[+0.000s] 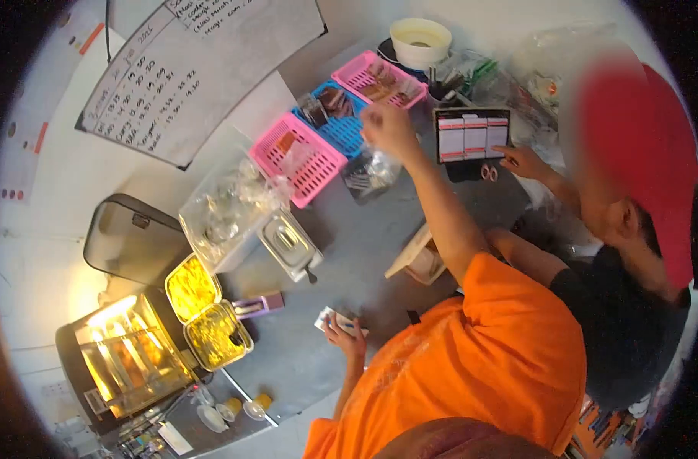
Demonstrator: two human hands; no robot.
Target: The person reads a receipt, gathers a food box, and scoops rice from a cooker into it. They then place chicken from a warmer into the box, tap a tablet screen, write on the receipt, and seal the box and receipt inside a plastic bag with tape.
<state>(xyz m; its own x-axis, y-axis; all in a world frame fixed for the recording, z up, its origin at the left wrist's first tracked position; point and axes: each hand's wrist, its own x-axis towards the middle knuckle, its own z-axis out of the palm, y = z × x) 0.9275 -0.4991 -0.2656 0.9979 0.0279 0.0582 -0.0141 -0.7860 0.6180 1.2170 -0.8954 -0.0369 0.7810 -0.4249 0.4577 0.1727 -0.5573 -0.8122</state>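
Observation:
My left hand (343,335), at the end of an orange sleeve, is closed around a small white packet (347,323) above the grey table (295,359). Farther up, my right hand (389,128) reaches over the near edge of the baskets; its fingers are blurred, and whether they hold anything cannot be made out. Just beside it are a blue basket (347,136) with dark packets and a pink basket (341,75) with brown packets. Another pink basket (318,170) holds a few packets. A clear plastic bag (376,172) lies below my right hand.
A co-worker in a red cap (640,107) points at a tablet (473,136), with scissors (489,173) beside it. A lidded steel container (290,243), a clear bin of bags (226,218), foil-lined trays (217,336) and a lit warmer (131,352) stand leftward. A wooden box (422,256) sits near my body.

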